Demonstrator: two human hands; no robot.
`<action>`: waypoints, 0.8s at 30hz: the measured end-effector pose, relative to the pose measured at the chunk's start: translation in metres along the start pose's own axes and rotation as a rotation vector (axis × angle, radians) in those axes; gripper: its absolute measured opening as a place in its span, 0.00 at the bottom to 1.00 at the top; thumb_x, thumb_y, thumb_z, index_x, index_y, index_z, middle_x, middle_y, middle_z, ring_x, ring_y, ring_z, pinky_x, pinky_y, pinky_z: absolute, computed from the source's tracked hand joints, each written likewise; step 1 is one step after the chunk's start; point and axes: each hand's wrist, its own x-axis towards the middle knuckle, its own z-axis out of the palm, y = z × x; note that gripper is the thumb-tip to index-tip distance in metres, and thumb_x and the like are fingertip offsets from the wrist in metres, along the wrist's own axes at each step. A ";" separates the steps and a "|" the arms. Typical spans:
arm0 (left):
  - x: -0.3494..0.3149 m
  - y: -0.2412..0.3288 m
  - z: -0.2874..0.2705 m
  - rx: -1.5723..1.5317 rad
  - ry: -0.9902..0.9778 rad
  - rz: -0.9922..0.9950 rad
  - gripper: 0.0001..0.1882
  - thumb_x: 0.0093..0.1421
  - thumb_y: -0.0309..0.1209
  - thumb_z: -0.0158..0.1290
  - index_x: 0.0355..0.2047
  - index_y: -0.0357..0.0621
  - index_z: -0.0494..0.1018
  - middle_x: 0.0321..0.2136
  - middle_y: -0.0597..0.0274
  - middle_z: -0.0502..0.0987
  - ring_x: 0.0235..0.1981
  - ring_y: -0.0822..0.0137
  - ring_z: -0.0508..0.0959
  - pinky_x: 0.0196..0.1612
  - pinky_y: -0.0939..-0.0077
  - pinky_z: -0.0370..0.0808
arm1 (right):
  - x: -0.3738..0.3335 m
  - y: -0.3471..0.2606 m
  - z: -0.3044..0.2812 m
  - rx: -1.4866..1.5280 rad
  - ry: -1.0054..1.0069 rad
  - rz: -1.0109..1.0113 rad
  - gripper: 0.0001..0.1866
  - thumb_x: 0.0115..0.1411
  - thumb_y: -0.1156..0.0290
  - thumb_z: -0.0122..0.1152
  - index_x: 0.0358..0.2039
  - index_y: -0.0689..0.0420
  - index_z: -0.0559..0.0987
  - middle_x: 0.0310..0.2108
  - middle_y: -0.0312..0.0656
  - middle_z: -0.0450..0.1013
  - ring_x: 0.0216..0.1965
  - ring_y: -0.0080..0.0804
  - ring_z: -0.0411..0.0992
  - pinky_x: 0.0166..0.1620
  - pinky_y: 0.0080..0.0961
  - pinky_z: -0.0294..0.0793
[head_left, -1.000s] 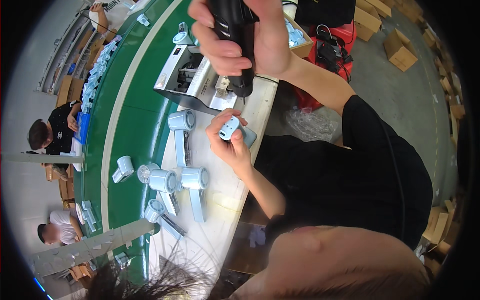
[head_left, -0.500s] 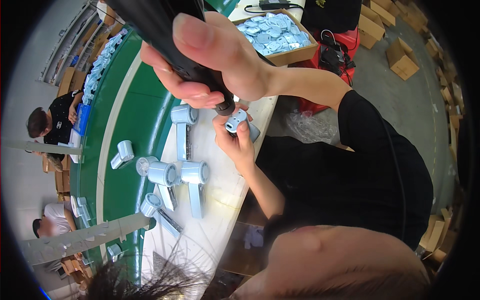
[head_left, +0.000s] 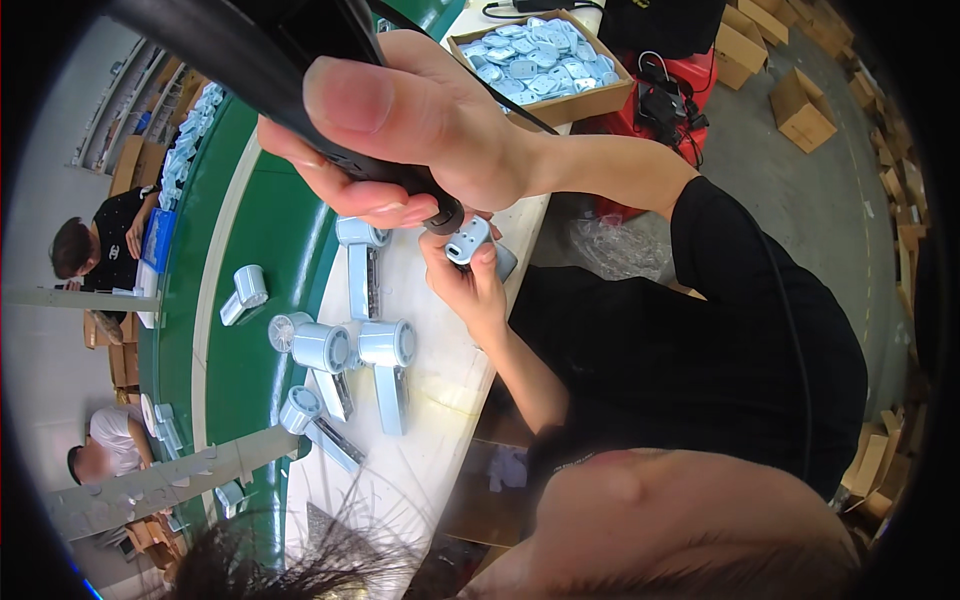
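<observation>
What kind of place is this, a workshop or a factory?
Most likely a factory assembly line: a long green conveyor belt carries identical pale blue handheld fan bodies, a cardboard box of matching parts stands by, and other seated workers line the belt.

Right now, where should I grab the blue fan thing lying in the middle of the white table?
Take the fan body by its long handle, coming from above and the bare table side. It lies flat, the handle is narrow enough to pinch, and its round head sits tight against a neighbouring fan.
</observation>
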 end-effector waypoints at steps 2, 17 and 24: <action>0.000 0.002 0.000 0.022 -0.043 -0.024 0.26 0.60 0.47 0.55 0.46 0.40 0.62 0.37 0.53 0.71 0.29 0.62 0.75 0.27 0.73 0.73 | -0.002 0.000 -0.004 0.019 0.034 -0.020 0.22 0.57 0.50 0.61 0.23 0.58 0.72 0.12 0.32 0.62 0.11 0.15 0.58 0.15 0.16 0.54; 0.008 -0.011 0.016 0.132 0.028 0.051 0.22 0.59 0.42 0.58 0.41 0.38 0.65 0.30 0.51 0.75 0.25 0.68 0.74 0.29 0.79 0.71 | -0.010 0.041 -0.098 -0.183 0.185 -0.284 0.20 0.64 0.56 0.53 0.26 0.61 0.69 0.15 0.36 0.65 0.11 0.17 0.60 0.15 0.17 0.59; 0.008 -0.009 0.017 0.019 0.020 0.028 0.21 0.59 0.41 0.58 0.40 0.39 0.64 0.31 0.50 0.75 0.24 0.69 0.73 0.28 0.79 0.71 | 0.000 0.058 -0.113 -0.186 0.292 -0.117 0.22 0.60 0.52 0.57 0.22 0.58 0.68 0.13 0.34 0.64 0.11 0.16 0.61 0.15 0.17 0.60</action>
